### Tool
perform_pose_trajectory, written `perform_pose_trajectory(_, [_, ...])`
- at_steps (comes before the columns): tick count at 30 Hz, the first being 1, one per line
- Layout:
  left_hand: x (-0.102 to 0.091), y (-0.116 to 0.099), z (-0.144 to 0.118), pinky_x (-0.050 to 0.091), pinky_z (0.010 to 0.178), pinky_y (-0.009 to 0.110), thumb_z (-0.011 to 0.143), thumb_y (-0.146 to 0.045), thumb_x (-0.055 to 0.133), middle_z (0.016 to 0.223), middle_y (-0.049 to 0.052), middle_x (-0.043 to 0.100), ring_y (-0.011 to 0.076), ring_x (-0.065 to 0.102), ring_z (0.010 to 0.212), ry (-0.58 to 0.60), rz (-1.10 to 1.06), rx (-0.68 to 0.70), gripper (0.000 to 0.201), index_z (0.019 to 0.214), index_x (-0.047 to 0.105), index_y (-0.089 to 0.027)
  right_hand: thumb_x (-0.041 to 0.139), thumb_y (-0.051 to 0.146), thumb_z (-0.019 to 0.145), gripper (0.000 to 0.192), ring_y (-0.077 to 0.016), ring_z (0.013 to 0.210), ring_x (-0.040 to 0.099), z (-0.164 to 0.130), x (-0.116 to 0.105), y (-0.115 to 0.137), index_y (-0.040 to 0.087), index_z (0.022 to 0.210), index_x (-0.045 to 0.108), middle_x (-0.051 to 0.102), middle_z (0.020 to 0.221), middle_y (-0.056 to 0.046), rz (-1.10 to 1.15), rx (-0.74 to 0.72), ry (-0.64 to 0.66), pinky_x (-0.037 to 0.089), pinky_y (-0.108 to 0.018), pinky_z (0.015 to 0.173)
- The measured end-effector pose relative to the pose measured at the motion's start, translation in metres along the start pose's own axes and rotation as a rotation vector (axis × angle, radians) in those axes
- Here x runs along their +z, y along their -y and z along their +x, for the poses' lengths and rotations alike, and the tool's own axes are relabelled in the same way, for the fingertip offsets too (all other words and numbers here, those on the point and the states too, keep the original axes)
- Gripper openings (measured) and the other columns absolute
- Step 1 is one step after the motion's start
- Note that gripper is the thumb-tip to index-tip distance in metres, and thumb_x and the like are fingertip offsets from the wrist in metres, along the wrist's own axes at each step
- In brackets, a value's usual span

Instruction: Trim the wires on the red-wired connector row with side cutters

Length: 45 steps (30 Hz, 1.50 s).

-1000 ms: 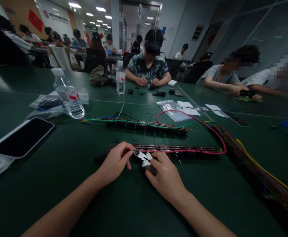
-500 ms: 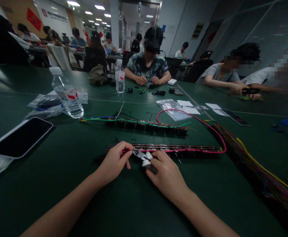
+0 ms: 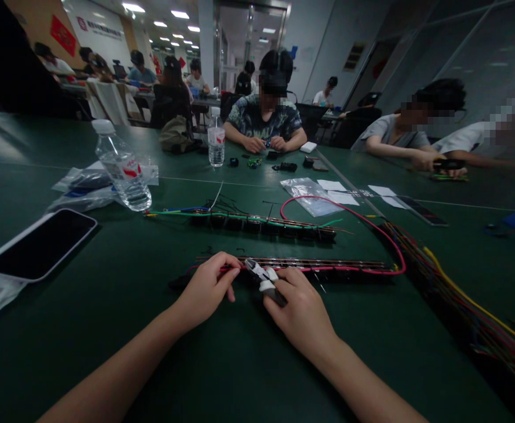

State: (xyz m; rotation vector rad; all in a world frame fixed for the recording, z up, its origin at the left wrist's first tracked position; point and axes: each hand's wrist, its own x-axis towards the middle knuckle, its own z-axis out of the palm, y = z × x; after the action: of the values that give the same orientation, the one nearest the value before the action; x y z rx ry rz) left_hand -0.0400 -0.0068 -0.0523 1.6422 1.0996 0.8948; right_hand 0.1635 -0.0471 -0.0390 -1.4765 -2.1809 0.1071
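In my right hand (image 3: pixel 299 305) is a pair of diagonal cutters (image 3: pixel 261 276) with pale and dark handles, its jaws pointing up and left over the near wired strip (image 3: pixel 328 262). This dark strip carries bare copper-coloured wires and a red wire (image 3: pixel 401 249) along its length. My left hand (image 3: pixel 211 288) is pinched closed at the strip's left part, beside the red wire; what lies between the fingertips is hidden. The cutter tips stand a little right of my left fingertips, apart from them. Thin pale ends stick out below the strip.
Behind lies a second wired strip (image 3: pixel 261 223) with a green wire. A bundle of coloured wires (image 3: pixel 451 294) stretches along the right. A phone (image 3: pixel 41 244), a tilted water bottle (image 3: pixel 123 170) and plastic bags (image 3: pixel 81 188) are on the left. A person (image 3: pixel 266 111) sits opposite.
The cutters have moved slightly right and up, away from my left fingertips, and their jaws now point more upward. My left hand has hardly moved.
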Motion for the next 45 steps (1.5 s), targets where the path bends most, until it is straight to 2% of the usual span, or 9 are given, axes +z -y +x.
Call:
perform_pose_trajectory(4, [0.0,0.0,0.0,0.05,0.057,0.027,0.093,-0.027,0.048,0.091,0.0,0.061,0.0109,0.063,0.053,0.001,0.006,-0.005,0.012,0.098,0.055,-0.018,0.06,0.013,0.079,0.005,-0.0269,0.099,0.055,0.0,0.001,0.0,0.016,0.081,0.064,0.061,0.105,-0.012,-0.001,-0.018,0.017,0.05,-0.043,0.085])
perform_pose_trajectory(19, [0.0,0.001,0.0,0.05,0.057,0.028,0.093,-0.028,0.047,0.084,-0.001,0.061,0.0126,0.064,0.054,0.002,0.025,-0.012,0.013,0.1,0.055,-0.019,0.061,0.012,0.078,0.01,-0.0301,0.107,0.053,-0.001,-0.005,0.009,0.015,0.087,0.065,0.06,0.112,-0.014,-0.102,-0.06,0.049,0.048,-0.047,0.091])
perform_pose_trajectory(32, [0.0,0.001,-0.001,0.051,0.057,0.028,0.092,-0.026,0.047,0.091,0.002,0.062,0.0127,0.063,0.056,0.0,0.0,-0.014,0.015,0.102,0.056,-0.019,0.06,0.012,0.079,0.009,-0.0305,0.106,0.054,-0.002,-0.003,0.015,0.017,0.085,0.064,0.06,0.112,-0.015,-0.121,-0.069,0.057,0.051,-0.048,0.086])
perform_pose_trajectory(37, [0.001,0.001,-0.001,0.051,0.058,0.028,0.093,-0.025,0.047,0.085,0.001,0.061,0.0125,0.063,0.055,-0.003,0.007,-0.016,0.015,0.102,0.056,-0.018,0.059,0.012,0.079,0.008,-0.0305,0.105,0.054,-0.002,-0.003,0.016,0.017,0.085,0.064,0.06,0.112,-0.014,-0.115,-0.058,0.058,0.05,-0.049,0.086])
perform_pose_trajectory(45, [0.001,0.002,0.0,0.05,0.057,0.028,0.092,-0.026,0.048,0.088,0.001,0.061,0.012,0.062,0.054,-0.008,-0.013,-0.019,0.015,0.102,0.056,-0.018,0.061,0.012,0.078,0.008,-0.0306,0.105,0.053,-0.002,-0.002,0.016,0.015,0.085,0.064,0.059,0.111,-0.014,-0.119,-0.039,0.057,0.05,-0.048,0.088])
